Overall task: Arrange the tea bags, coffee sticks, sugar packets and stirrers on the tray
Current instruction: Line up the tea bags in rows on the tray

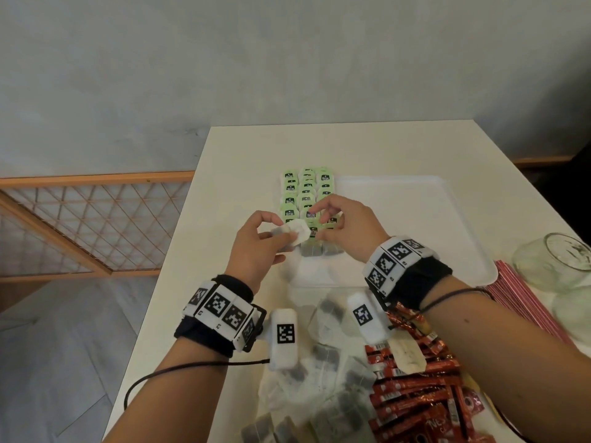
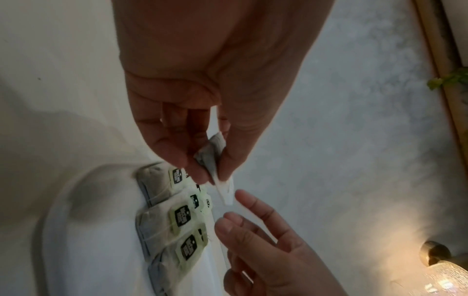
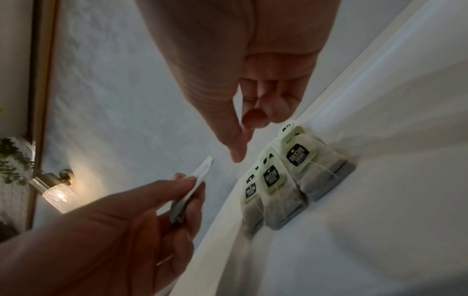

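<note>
My left hand [image 1: 275, 228] pinches a tea bag [image 1: 294, 233] between thumb and fingers, just above the near left corner of the white tray [image 1: 415, 199]. The left wrist view shows the bag [image 2: 215, 152] with its white tag [image 2: 226, 192] sticking out past my fingertips. Tea bags with green tags [image 1: 307, 193] lie in three overlapping columns on the tray's left part. My right hand [image 1: 321, 215] hovers over the nearest bags, fingers loosely curled and holding nothing; in its wrist view the thumb [image 3: 238, 152] points down beside the rows [image 3: 283, 180].
A pile of loose tea bags [image 1: 332, 362] lies on the table near me, with red coffee sticks [image 1: 415, 394] to its right. Striped stirrers [image 1: 524, 298] and glass jars [image 1: 556, 260] sit at the right edge. The tray's right part is bare. The table's left edge [image 1: 179, 251] is close.
</note>
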`<state>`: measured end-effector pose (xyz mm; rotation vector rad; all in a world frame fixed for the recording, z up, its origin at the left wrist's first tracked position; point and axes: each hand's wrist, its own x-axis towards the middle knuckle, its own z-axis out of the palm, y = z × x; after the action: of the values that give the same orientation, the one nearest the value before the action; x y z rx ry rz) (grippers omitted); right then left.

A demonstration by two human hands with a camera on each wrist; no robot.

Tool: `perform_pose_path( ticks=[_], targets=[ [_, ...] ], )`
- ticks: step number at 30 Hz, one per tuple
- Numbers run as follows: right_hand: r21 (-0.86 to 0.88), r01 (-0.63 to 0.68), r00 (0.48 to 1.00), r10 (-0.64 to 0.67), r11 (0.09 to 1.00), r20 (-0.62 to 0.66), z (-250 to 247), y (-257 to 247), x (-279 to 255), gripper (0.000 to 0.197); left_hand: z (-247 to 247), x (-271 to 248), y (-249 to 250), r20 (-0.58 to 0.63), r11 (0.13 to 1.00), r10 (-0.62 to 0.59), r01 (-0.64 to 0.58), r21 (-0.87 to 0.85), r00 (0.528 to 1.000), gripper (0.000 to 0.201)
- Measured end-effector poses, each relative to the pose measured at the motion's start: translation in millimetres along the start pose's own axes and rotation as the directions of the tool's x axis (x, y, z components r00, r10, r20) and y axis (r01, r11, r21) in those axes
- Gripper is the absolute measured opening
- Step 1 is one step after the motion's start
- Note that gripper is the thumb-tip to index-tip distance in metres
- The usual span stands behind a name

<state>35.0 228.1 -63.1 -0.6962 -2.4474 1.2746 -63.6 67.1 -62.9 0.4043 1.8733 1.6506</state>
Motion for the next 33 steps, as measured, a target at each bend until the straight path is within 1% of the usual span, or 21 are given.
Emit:
perform_pose_path(
  ticks=[2, 4, 7, 9, 10, 12, 14, 17, 19, 20, 21, 23, 25, 27, 30, 33],
  targets=[
    [0.028, 0.088, 0.995, -0.089, 0.996, 0.043, -1.8, 0.4, -9.9, 0.036, 4.2, -3.8, 2.8, 0.064, 1.0, 0.0, 0.0, 0.001, 0.998, 0.02],
    [0.028, 0.139, 0.988, -0.14, 0.99, 0.07, -5.4, 2.3, -16.6, 0.031, 7.5, -7.2, 5.3, 0.127, 1.0, -0.005, 0.002, 0.026, 0.992, 0.017],
    [0.023, 0.168, 0.983, -0.169, 0.985, 0.071, -14.5, 3.2, -22.5, 0.019, 10.7, -12.4, 7.8, 0.225, 0.997, -0.044, 0.027, 0.079, 0.973, 0.009],
    [0.012, 0.16, 0.984, -0.161, 0.987, 0.077, -19.9, 1.8, -25.9, 0.012, 11.0, -16.0, 8.0, 0.275, 0.993, -0.063, 0.034, 0.109, 0.959, 0.001],
    [0.014, 0.148, 0.986, -0.149, 0.989, 0.081, -21.8, 0.6, -27.4, 0.01, 11.0, -17.2, 7.5, 0.287, 0.991, -0.061, 0.023, 0.132, 0.956, 0.005],
    [0.031, 0.134, 0.986, -0.137, 0.99, 0.097, -23.9, -0.9, -29.1, 0.01, 11.3, -18.8, 6.7, 0.294, 0.975, -0.041, -0.026, 0.22, 0.955, 0.014],
    [0.016, 0.135, 0.984, -0.136, 0.991, 0.115, -24.6, -2.6, -28.5, 0.01, 11.1, -20.7, 7.8, 0.31, 0.942, 0.008, -0.111, 0.316, 0.951, 0.022],
    [-0.034, 0.136, 0.984, -0.13, 0.99, 0.124, -24.1, -7.3, -24.8, 0.009, 9.6, -21.0, 10.1, 0.349, 0.866, 0.095, -0.251, 0.433, 0.932, 0.027],
    [-0.035, 0.132, 0.986, -0.127, 0.991, 0.11, -22.1, -10.5, -23.5, 0.01, 6.0, -16.0, 9.3, 0.318, 0.8, 0.131, -0.289, 0.525, 0.939, 0.024],
    [-0.03, 0.122, 0.988, -0.118, 0.992, 0.094, -21.1, -10.8, -23.0, 0.011, 3.2, -12.2, 8.7, 0.289, 0.769, 0.137, -0.285, 0.572, 0.948, 0.02],
    [-0.013, 0.102, 0.992, -0.1, 0.995, 0.076, -20.6, -9.5, -22.3, 0.012, 0.0, -8.0, 8.0, 0.258, 0.747, 0.128, -0.264, 0.61, 0.958, 0.019],
    [0.049, 0.032, 0.998, -0.034, 0.998, 0.044, -21.8, -3.4, -19.9, 0.012, -7.5, 1.3, 6.2, 0.204, 0.73, 0.073, -0.192, 0.656, 0.976, 0.02],
    [0.066, -0.052, 0.998, 0.05, 0.996, 0.038, -24.0, 6.5, -18.1, 0.009, -14.0, 11.2, 2.5, 0.173, 0.72, -0.006, -0.116, 0.684, 0.985, 0.017],
    [0.031, -0.125, 0.992, 0.124, 0.992, 0.039, -25.0, 17.2, -17.5, 0.006, -17.3, 19.9, -2.1, 0.139, 0.728, -0.052, -0.058, 0.683, 0.989, 0.012],
    [0.044, -0.215, 0.977, 0.214, 0.976, 0.024, -24.5, 29.7, -16.7, 0.006, -15.5, 28.7, -6.6, 0.105, 0.754, -0.059, -0.024, 0.657, 0.993, 0.016],
    [0.08, -0.289, 0.957, 0.289, 0.954, 0.008, -24.1, 35.3, -13.3, 0.008, -11.8, 36.2, -8.8, 0.054, 0.777, -0.046, 0.002, 0.629, 0.997, 0.01]
  ],
)
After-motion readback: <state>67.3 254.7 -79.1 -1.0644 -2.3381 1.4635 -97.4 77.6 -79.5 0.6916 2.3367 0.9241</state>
